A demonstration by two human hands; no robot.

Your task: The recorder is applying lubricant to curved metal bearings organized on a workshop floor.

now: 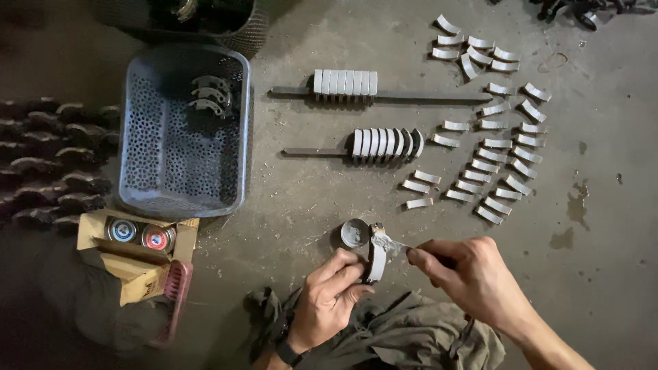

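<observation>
The left hand (329, 294) is closed around a curved grey metal shell (376, 259), holding it on edge with its hollow side turned toward the right hand (473, 274), probably so that face can be reached. The right hand pinches a thin tool (396, 244) between thumb and fingers, its tip smeared with pale paste and touching the upper end of the shell; what kind of tool it is cannot be told. A small open round tin (354, 233) sits on the concrete floor (308, 192) just beside the shell, near enough for the tool to dip into it. Farther up the floor, 2 dark bars (425, 96) each carry a tight row of the same shells standing side by side, which keeps them upright and in order. To their right many loose shells (493, 151) lie spread apart, none touching the work in hand. A grey perforated plastic basket (184, 130) to the left holds a few curved parts in its far corner, and below it an open cardboard box (137, 240) shows 2 more round tins. A crumpled grey-green cloth (411, 339) lies under the wrists.
</observation>
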